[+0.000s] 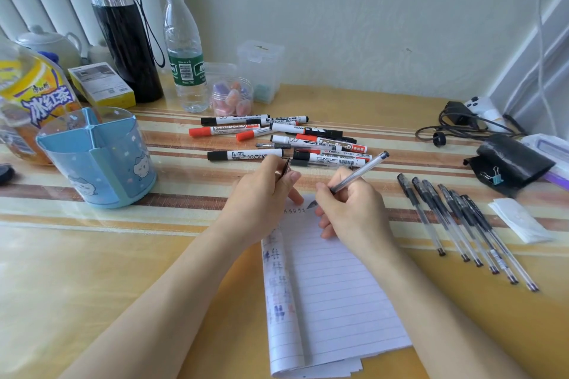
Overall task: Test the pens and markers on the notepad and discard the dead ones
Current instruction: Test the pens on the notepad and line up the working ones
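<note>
A lined notepad (332, 295) lies in front of me, small hash marks at its top edge and older scribbles on the rolled-back page at its left. My right hand (354, 209) grips a clear gel pen (360, 174), its tip on the pad's top edge. My left hand (264, 194) rests on the pad's top left corner and pinches a dark pen cap (285, 168). A heap of black and red whiteboard markers (277, 140) lies beyond the hands. Several capped black gel pens (462, 224) lie in a row to the right.
A blue compartmented pen holder (98, 157) stands at the left. Behind it are an iced-tea bottle (34, 101), a black flask (126, 37), a water bottle (184, 49) and small plastic jars (232, 95). A black pouch (511, 163), cables (455, 126) and folded tissue (520, 221) sit at the right.
</note>
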